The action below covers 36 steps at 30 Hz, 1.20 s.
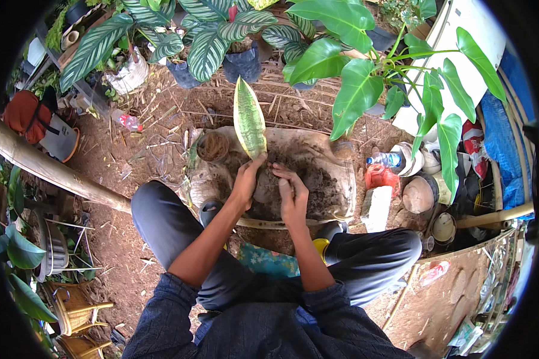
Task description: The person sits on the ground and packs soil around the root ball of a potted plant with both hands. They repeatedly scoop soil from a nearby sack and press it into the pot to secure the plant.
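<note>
A snake plant leaf (250,116) with a yellow edge stands up from my left hand (246,181), whose fingers close around its lower end. Close by on the right, my right hand (291,190) is held with bent fingers near the leaf's base; whether it holds anything cannot be told. Under both hands lies a pale sack (345,188) spread on the ground, with dark soil (316,184) heaped on it. A round pot filled with brown fibre (213,147) sits at the sack's upper left.
Potted striped-leaf plants (206,49) and a large green plant (359,85) stand beyond the sack. Right of it are a white block (377,208), a water bottle (384,159), a red plastic bag (379,178) and bowls (417,195). A bamboo pole (63,166) lies at left.
</note>
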Available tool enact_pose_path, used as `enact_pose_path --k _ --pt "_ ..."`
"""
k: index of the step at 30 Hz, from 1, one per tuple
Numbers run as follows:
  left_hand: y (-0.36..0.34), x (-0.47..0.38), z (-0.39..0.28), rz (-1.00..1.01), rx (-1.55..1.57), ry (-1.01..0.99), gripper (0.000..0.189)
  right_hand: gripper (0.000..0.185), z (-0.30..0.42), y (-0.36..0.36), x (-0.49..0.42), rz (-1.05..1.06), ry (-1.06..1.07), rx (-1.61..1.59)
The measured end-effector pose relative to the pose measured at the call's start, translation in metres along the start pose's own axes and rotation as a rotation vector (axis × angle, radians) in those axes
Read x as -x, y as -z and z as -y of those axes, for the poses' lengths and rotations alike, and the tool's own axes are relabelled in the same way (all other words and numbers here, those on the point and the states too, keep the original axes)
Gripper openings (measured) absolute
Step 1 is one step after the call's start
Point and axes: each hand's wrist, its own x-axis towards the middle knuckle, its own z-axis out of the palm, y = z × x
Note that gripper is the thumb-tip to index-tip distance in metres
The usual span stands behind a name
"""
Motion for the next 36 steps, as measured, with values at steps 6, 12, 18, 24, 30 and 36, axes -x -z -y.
enact_pose_path --k 6,12,18,24,30,36 --pt "-0.002 -0.001 0.006 0.086 0.051 -0.103 0.038 0.049 0.01 0.016 -0.018 -0.182 -0.238 -0.515" --pt "-0.006 0.001 0.019 0.183 -0.036 -0.256 0.04 0.045 0.023 0.013 -0.018 -0.129 -0.989 -0.706" --pt "-0.009 0.0 0.027 0.192 -0.414 -0.564 0.064 0.046 0.014 0.014 -0.012 -0.162 -0.969 -0.877" --pt "-0.012 -0.001 0.025 -0.005 -0.691 -0.48 0.065 0.047 0.008 0.008 -0.011 -0.261 -0.802 -0.872" --pt "-0.022 0.015 0.025 0.158 -0.464 -0.426 0.063 0.046 0.006 0.0 -0.009 -0.33 -0.587 -0.465" --pt "-0.023 0.021 0.027 0.091 -0.385 -0.504 0.053 0.039 -0.001 -0.006 -0.008 -0.271 -0.477 -0.466"
